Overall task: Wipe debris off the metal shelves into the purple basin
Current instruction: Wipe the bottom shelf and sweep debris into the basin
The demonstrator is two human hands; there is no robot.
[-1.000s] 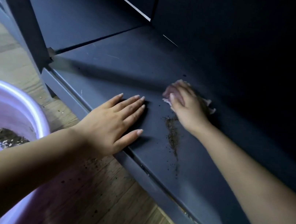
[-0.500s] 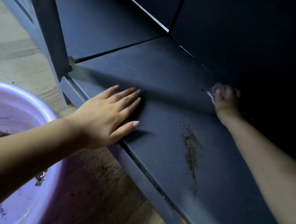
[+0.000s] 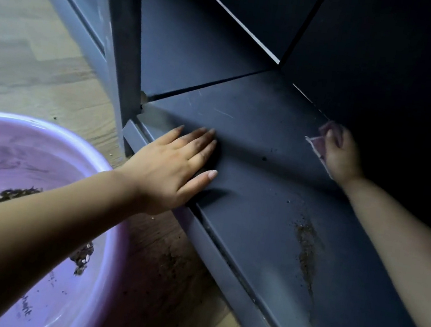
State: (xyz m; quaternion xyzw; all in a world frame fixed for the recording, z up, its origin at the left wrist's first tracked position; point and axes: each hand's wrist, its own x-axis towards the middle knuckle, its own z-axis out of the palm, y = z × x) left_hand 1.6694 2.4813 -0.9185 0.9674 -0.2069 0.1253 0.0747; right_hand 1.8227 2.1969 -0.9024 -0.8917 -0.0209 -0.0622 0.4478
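Dark metal shelf [image 3: 253, 146] carries both your hands: your left hand [image 3: 177, 168] lies flat with fingers straight, your right hand [image 3: 341, 154] grips a pink cloth [image 3: 319, 145] at two o'clock. Brown debris [image 3: 306, 249] streaks between them, at four o'clock of the left hand. Purple basin [image 3: 45, 132] sits at eight o'clock.

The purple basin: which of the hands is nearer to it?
Left. The left hand lies flat on the shelf edge beside the purple basin; the right hand is deep at the shelf's back.
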